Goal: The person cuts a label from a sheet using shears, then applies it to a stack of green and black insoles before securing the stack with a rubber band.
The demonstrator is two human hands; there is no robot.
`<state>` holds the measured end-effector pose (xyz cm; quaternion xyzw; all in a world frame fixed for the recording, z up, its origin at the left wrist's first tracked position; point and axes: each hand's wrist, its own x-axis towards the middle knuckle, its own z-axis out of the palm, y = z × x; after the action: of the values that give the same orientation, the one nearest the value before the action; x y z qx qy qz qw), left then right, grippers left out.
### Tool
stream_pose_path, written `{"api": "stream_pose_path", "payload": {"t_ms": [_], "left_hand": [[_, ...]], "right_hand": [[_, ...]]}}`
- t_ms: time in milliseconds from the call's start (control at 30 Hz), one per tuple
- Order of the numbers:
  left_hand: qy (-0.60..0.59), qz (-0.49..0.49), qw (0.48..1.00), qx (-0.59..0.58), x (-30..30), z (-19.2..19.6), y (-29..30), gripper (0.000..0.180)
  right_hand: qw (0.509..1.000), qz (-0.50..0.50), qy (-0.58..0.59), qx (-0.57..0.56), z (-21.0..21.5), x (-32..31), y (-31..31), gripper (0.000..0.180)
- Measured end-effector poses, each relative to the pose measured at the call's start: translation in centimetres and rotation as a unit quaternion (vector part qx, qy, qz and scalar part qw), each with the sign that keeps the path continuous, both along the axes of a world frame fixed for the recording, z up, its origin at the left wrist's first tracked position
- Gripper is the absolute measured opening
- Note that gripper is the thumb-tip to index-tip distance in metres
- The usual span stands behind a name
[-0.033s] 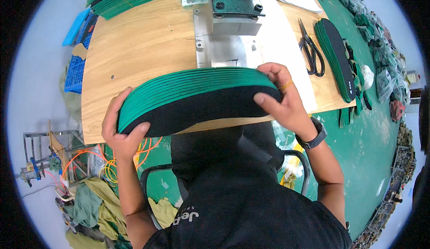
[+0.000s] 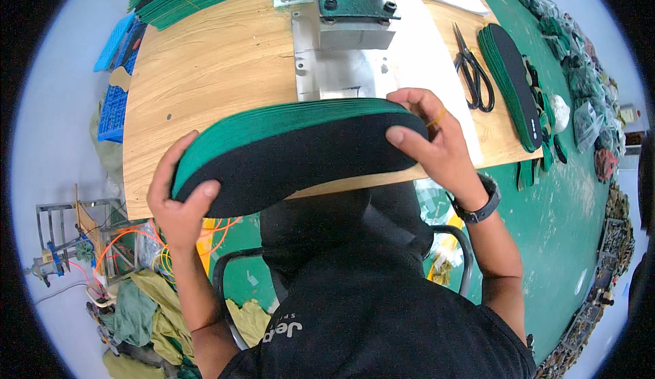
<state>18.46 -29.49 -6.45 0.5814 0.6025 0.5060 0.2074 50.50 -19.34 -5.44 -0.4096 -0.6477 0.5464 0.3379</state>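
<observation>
- Left hand (image 2: 179, 205) is gripping one end of the stack of insoles (image 2: 293, 150), fingers curled around it.
- Right hand (image 2: 433, 140) is clamping the other end.
- Stack is hanging above the table (image 2: 211, 72) edge, scissors (image 2: 474, 72) lying nearby.

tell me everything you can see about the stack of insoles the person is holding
The stack of insoles is a thick bundle of shoe-shaped sheets, green along the layered edges, with a black, foam-like face toward the camera. It is held level above the near edge of the wooden table, lengthwise from left to right. The left hand clasps one end and the right hand the other, thumbs on the black face. A yellow rubber band sits by the right hand's fingers.
</observation>
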Motion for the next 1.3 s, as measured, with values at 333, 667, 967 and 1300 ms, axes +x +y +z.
{"api": "stream_pose_path", "payload": {"t_ms": [333,667,967,1300], "left_hand": [[-0.163,0.004,0.986,-0.033,-2.2,-2.9,3.1,0.053],[-0.134,-0.053,0.990,-0.008,-1.2,-3.3,2.9,0.062],[-0.023,-0.112,0.993,-0.025,-2.5,-3.2,1.5,0.093],[0.025,-0.128,0.987,-0.091,-3.7,-2.4,1.5,0.097]], "right_hand": [[0.956,-0.105,-0.104,0.252,-3.5,-0.8,0.9,0.040],[0.975,-0.057,-0.074,0.200,-3.3,-1.9,-0.6,0.047],[0.944,0.013,-0.149,0.295,-3.0,-0.4,-0.2,0.075],[0.923,-0.001,-0.158,0.350,-3.4,-0.3,0.0,0.071]]}}
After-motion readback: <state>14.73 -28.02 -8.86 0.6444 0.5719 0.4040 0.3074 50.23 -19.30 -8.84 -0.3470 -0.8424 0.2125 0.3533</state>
